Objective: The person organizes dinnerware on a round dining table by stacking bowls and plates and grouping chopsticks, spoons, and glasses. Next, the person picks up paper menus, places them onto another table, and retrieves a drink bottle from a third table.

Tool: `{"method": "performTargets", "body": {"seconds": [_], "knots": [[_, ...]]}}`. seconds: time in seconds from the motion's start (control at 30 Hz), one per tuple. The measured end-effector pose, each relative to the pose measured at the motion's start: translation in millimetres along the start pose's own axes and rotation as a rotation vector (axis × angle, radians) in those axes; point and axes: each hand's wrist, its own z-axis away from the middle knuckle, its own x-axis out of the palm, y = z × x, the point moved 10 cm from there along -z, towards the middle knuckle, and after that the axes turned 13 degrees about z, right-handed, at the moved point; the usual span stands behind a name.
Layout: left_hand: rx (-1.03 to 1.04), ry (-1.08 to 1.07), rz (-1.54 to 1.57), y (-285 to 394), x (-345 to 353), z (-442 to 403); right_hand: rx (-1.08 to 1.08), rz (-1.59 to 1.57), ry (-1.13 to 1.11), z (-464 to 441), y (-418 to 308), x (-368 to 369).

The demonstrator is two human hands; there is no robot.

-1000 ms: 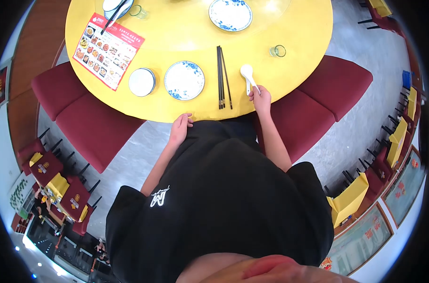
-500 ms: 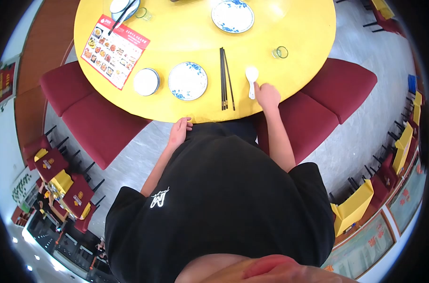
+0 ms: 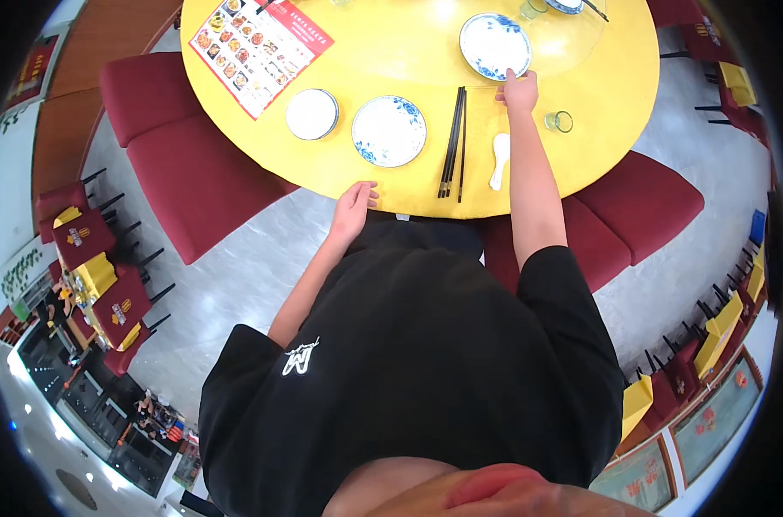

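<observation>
My right hand (image 3: 520,91) reaches across the table to a blue-and-white plate (image 3: 493,43) and grips its near rim. Under my right forearm, at its left side, lies a white spoon (image 3: 500,160). To the left of the spoon are several black chopsticks (image 3: 453,146), laid lengthwise. A second blue-and-white plate (image 3: 389,132) sits left of them, with a small stack of white dishes (image 3: 312,115) beyond. My left hand (image 3: 355,207) is at the table's near edge, holding nothing, its fingers loosely extended.
The round table (image 3: 391,191) has a yellow top. On it are a red and white menu sheet (image 3: 258,52), a small glass (image 3: 559,121) and another glass (image 3: 533,9). Maroon chairs (image 3: 198,189) stand on the left, more chairs (image 3: 637,211) on the right.
My right hand has left the spoon and moved forward to the far plate's rim. The spoon stays on the table. The head view has turned, shifting everything in the picture.
</observation>
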Motion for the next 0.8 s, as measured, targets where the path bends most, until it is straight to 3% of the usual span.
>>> {"method": "performTargets", "body": {"seconds": [0.07,0.33,0.63,0.8], "knots": [[-0.007,-0.023,0.025,-4.9,2.2,-10.1,0.047,-0.134,-0.147,4.3,11.0,2.1],[-0.013,-0.098,0.049,-8.3,-7.3,-48.5,-0.005,-0.503,-0.267,122.5,38.6,16.1],[0.168,-0.037,-0.178,10.8,-31.2,-81.2,-0.045,-0.404,-0.509,227.0,29.2,103.1],[0.221,-0.089,-0.284,1.4,-23.9,-99.6,-0.193,-0.100,-0.312,226.0,6.3,98.7]]}}
